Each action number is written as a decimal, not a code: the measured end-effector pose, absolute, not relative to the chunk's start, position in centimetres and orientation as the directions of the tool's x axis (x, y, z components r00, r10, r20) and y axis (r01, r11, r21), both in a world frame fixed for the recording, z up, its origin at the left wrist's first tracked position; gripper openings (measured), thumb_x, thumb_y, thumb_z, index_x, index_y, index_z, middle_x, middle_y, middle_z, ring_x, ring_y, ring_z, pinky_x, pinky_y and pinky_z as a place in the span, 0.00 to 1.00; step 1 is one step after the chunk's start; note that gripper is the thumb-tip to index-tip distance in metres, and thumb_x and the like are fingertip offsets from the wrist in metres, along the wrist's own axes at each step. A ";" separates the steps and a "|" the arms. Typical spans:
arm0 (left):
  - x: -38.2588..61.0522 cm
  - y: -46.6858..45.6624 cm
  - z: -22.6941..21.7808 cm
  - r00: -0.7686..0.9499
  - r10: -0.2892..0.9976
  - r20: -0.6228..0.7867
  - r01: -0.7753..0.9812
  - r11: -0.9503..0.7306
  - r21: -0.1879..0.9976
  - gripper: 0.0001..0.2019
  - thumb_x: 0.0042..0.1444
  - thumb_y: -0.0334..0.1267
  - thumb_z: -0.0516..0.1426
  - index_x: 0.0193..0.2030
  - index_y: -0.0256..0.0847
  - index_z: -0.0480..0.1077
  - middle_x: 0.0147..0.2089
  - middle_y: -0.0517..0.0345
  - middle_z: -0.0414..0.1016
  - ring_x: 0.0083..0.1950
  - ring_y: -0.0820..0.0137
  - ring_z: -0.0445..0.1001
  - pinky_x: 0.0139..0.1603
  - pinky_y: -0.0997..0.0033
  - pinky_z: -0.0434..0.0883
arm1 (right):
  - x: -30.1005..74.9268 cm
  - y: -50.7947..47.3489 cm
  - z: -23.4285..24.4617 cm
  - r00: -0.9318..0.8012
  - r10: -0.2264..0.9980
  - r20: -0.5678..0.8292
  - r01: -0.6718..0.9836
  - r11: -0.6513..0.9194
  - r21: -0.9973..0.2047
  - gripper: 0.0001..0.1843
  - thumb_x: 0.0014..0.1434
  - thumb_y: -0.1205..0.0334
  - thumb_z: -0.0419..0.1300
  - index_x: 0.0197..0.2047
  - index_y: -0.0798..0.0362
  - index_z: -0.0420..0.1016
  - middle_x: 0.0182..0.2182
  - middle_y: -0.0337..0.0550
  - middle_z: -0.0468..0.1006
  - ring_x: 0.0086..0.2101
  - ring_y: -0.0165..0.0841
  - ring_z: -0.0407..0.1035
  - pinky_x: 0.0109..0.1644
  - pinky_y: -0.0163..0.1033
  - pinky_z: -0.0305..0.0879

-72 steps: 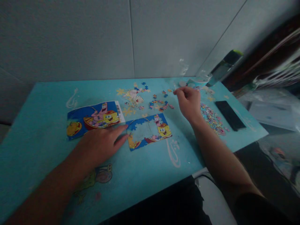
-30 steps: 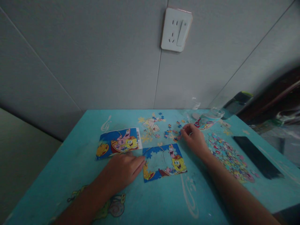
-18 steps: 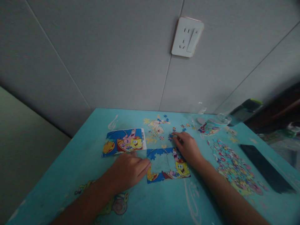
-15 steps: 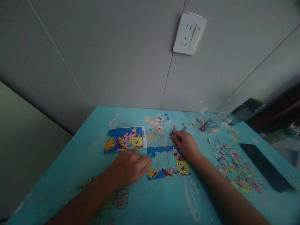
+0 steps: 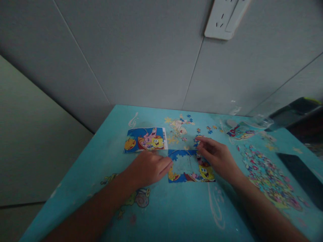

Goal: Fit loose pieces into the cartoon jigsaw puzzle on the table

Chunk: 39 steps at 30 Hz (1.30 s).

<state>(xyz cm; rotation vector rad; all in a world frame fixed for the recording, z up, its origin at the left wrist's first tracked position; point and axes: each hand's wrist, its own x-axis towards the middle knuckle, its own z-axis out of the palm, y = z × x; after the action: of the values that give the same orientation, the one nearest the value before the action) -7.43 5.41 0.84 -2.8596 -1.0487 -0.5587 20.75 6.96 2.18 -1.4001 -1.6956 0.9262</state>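
Note:
A partly joined jigsaw puzzle point(image 5: 207, 173) lies flat as a cartoon-printed border around a bare middle. My left hand point(image 5: 152, 168) rests at its left side, fingers bent together, their tips against the puzzle's edge. Over the puzzle's upper right corner is my right hand point(image 5: 215, 156), thumb and index finger apart. Those fingertips are beside blue puzzle pieces point(image 5: 196, 144); nothing held shows between them. Just behind my left hand lies a printed picture card point(image 5: 145, 139) with a matching cartoon scene.
Loose pieces point(image 5: 189, 118) lie scattered toward the wall. On the right are a large heap of mixed pieces point(image 5: 268, 176), a dark flat slab point(image 5: 301, 174) and a clear plastic container point(image 5: 242, 131). A wall socket point(image 5: 222, 23) is above the blue table point(image 5: 181, 215).
The view has shifted, so the table things appear lower on the left and farther right. My right hand's thumb and index finger have spread apart. My left hand stays by the puzzle's edge.

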 end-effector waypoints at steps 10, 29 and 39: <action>-7.0 5.0 0.8 0.711 0.625 0.321 0.621 -0.773 0.131 0.16 0.70 0.45 0.50 0.36 0.42 0.74 0.24 0.59 0.75 0.25 0.70 0.74 0.28 0.69 0.65 | 16.4 3.8 2.6 -0.273 0.918 -0.288 0.120 -0.265 -0.957 0.16 0.55 0.50 0.70 0.41 0.51 0.79 0.27 0.41 0.82 0.22 0.28 0.69 0.25 0.33 0.63; -6.6 4.8 0.9 0.750 0.564 0.346 0.564 -0.818 0.111 0.09 0.67 0.36 0.50 0.38 0.39 0.70 0.23 0.62 0.74 0.22 0.71 0.71 0.41 0.63 0.72 | 15.9 2.7 1.9 -0.273 0.962 -0.003 0.435 0.120 -0.892 0.11 0.62 0.55 0.65 0.46 0.48 0.77 0.31 0.38 0.78 0.32 0.31 0.72 0.34 0.35 0.70; -6.5 4.9 0.8 0.736 0.604 0.305 0.619 -0.784 0.059 0.14 0.70 0.42 0.49 0.39 0.40 0.71 0.24 0.59 0.75 0.24 0.67 0.74 0.36 0.63 0.71 | 16.6 3.0 1.4 -0.351 0.936 0.021 0.570 0.232 -0.788 0.11 0.65 0.56 0.60 0.50 0.46 0.78 0.30 0.38 0.80 0.28 0.30 0.72 0.32 0.34 0.69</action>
<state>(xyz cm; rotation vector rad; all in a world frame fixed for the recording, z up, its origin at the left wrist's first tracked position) -6.48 4.85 0.84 -2.8836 -1.0158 -0.4812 16.64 3.05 1.43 -1.3779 -2.0108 0.9634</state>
